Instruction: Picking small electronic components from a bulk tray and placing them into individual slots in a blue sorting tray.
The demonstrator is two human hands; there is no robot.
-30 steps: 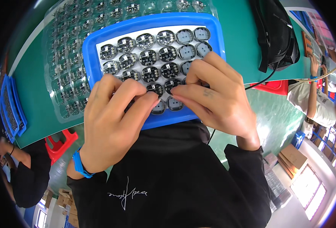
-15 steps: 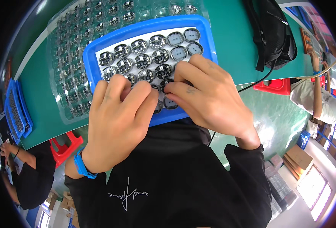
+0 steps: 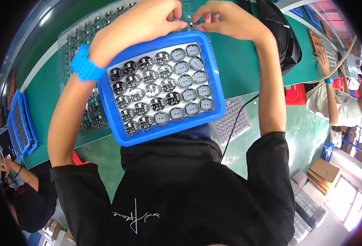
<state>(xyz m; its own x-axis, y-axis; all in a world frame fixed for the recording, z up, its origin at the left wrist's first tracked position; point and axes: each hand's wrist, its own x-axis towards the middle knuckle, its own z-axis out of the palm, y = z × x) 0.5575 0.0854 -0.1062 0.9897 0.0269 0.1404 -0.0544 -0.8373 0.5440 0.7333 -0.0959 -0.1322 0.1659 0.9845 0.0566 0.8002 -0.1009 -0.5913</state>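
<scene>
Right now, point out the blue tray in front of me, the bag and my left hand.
Blue tray (image 3: 214, 82): head view, on its right wall.
Bag (image 3: 286, 40): head view, on its black body.
Left hand (image 3: 143, 21): head view, on the back of the hand.

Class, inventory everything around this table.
Tray: one, blue, centre.
Cases with boards: eighteen, dark, tray's left.
Bare cases: twelve, grey, right and front.
Clear tray: one, colourless, behind.
Circuit boards: many, dark, clear tray.
Table: one, green, underneath.
Bag: one, black, right.
Side trays: at least two, blue, left.
Stools: two, red, both sides.
Studded sheet: one, grey, below.
Co-workers: at least two, black, white tops, edges.
Wristband: one, blue, left wrist.
Left hand, right hand: two, bare, top centre.
</scene>
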